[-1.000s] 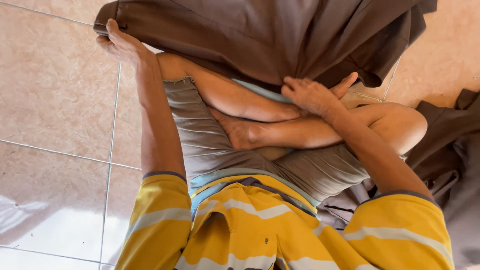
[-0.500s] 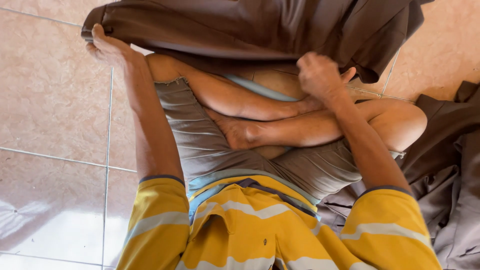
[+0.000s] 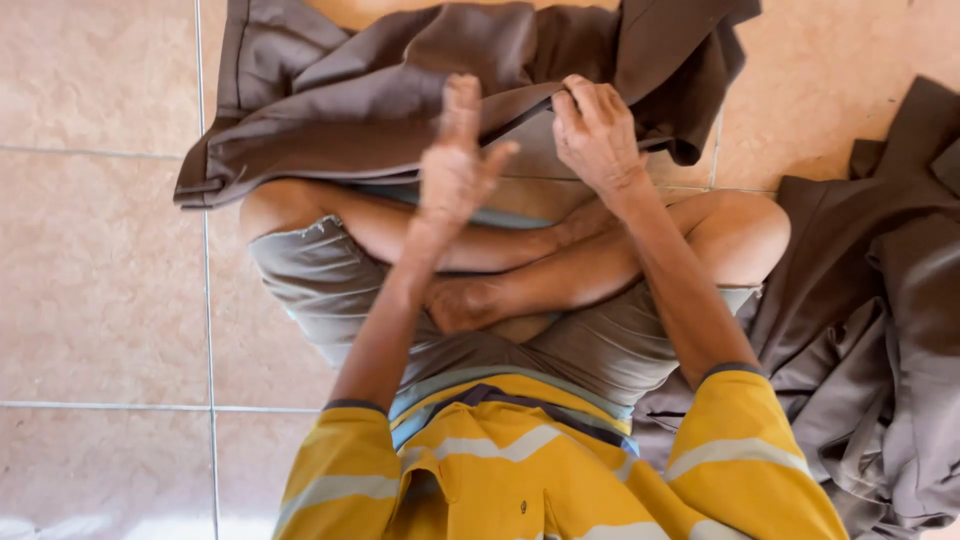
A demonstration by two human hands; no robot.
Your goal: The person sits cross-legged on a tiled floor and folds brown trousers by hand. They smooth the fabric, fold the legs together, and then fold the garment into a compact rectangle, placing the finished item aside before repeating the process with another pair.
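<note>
Dark brown woven cloth garment lies crumpled across the far knees on the beige tiled floor. Right hand pinches its folded near edge. Left hand open, flat, empty. Judged soft, light, limp; hems grip best.

Person sitting cross-legged on a tiled floor, right hand pinching a brown cloth, left hand open above it, grey clothes pile beside

Warm daylight is flooding in evenly; left hand is motion-blurring, glare is washing the bottom-left floor tiles.
</note>
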